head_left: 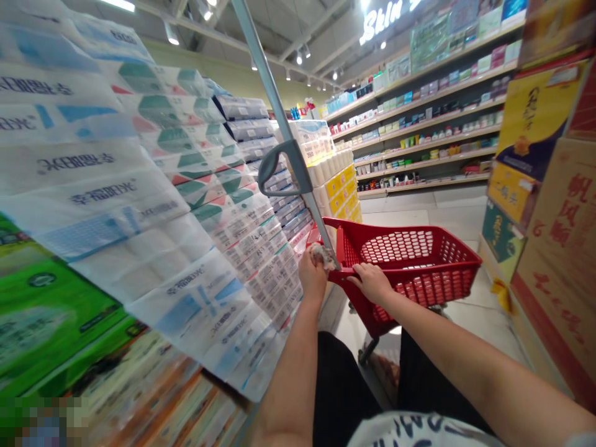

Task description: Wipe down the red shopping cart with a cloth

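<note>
A red plastic shopping cart point(410, 276) with perforated walls stands in front of my legs. My left hand point(313, 273) is closed around a crumpled, dirty pale cloth point(321, 256) and presses it at the cart's near left corner. Beside that cloth, the low end of a grey metal pole point(319, 217) meets the rim; the pole leans up to the left and carries a grey loop handle point(286, 169). Fingers of my right hand point(372, 282) curl over the near rim of the cart, right of the pole. The inside of the left palm is hidden.
Tall stacks of wrapped tissue packs point(177, 248) line the left side, close to my left arm. Cardboard boxes point(563, 267) are piled on the right. Shelves of small goods point(428, 130) stand behind the cart, with pale tiled floor point(496, 326) between.
</note>
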`<state>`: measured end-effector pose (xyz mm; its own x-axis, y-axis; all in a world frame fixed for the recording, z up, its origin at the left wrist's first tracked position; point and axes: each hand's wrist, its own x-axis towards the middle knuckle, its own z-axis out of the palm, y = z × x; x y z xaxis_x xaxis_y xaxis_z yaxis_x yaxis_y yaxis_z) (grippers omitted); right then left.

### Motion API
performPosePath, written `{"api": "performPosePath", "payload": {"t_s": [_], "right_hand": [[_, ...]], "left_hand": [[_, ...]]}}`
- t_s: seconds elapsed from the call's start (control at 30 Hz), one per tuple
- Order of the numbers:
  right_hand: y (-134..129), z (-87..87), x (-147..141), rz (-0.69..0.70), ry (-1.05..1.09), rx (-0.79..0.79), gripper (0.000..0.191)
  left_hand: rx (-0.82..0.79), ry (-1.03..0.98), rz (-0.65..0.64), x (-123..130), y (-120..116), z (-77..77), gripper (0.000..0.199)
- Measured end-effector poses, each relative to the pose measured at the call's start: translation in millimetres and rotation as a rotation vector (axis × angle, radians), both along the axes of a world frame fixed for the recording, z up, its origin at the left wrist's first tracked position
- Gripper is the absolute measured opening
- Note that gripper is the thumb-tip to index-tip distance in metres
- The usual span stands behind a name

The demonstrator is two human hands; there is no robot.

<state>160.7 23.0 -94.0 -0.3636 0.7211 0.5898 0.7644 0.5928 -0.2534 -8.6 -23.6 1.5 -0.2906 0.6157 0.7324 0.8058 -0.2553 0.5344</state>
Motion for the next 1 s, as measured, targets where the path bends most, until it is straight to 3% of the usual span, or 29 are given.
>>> {"api": "performPosePath", "payload": {"t_s": [0.1, 0.17, 0.23, 0.33, 0.4, 0.47, 0.57, 0.63, 0.7, 0.77, 0.83, 0.87, 0.93, 1.0], "right_hand": [[0.1, -0.6, 0.3, 0.007, 0.001, 0.003, 0.028], [0.0, -1.5, 1.1, 0.009, 0.004, 0.007, 0.028], [-0.3, -2.4, 2.3, 0.006, 0.004, 0.009, 0.029], [-0.6, -3.2, 3.7, 0.004, 0.001, 0.017, 0.028], [-0.2, -3.1, 3.6, 0.005, -0.003, 0.02, 0.028], [0.6, -2.7, 2.4, 0.0, -0.007, 0.018, 0.028], [1.7, -2.1, 0.1, -0.002, -0.011, 0.014, 0.029], [1.8, -2.1, -0.2, -0.002, -0.01, 0.014, 0.029], [1.5, -2.4, 1.0, -0.003, -0.005, 0.013, 0.029], [1.3, -2.6, 3.0, -0.003, -0.004, 0.008, 0.028], [1.5, -2.5, 4.6, -0.002, -0.006, 0.001, 0.028], [1.8, -2.3, 4.8, -0.002, -0.007, -0.001, 0.028], [2.3, -1.5, 4.2, -0.003, -0.005, -0.004, 0.028], [2.3, -0.7, 2.7, -0.004, -0.001, -0.007, 0.029]], "left_hand": [[0.137, -0.098, -0.077, 7.6, 10.7, 48.0, 0.036], [0.16, -0.093, -0.118, 14.7, 13.1, 61.7, 0.037], [0.122, -0.063, -0.103, 19.7, 11.8, 53.3, 0.035], [0.019, -0.006, -0.065, 19.9, 7.7, 20.8, 0.029], [-0.04, 0.01, -0.074, 16.6, 6.9, 10.9, 0.027], [-0.023, 0.02, -0.061, 13.9, 7.8, 20.7, 0.028], [0.115, 0.023, -0.028, 15.6, 9.3, 51.4, 0.032], [0.184, 0.019, -0.015, 20.1, 9.9, 57.6, 0.036], [0.18, 0.003, 0.003, 24.1, 10.3, 42.6, 0.036], [0.106, -0.015, 0.007, 24.1, 10.5, 15.6, 0.031], [0.003, -0.007, -0.066, 19.3, 11.0, -5.4, 0.025], [-0.041, -0.005, -0.104, 15.9, 11.4, -8.9, 0.023], [-0.084, -0.021, -0.148, 9.4, 12.0, -0.5, 0.022], [-0.04, -0.068, -0.142, 5.9, 12.0, 19.7, 0.025]]}}
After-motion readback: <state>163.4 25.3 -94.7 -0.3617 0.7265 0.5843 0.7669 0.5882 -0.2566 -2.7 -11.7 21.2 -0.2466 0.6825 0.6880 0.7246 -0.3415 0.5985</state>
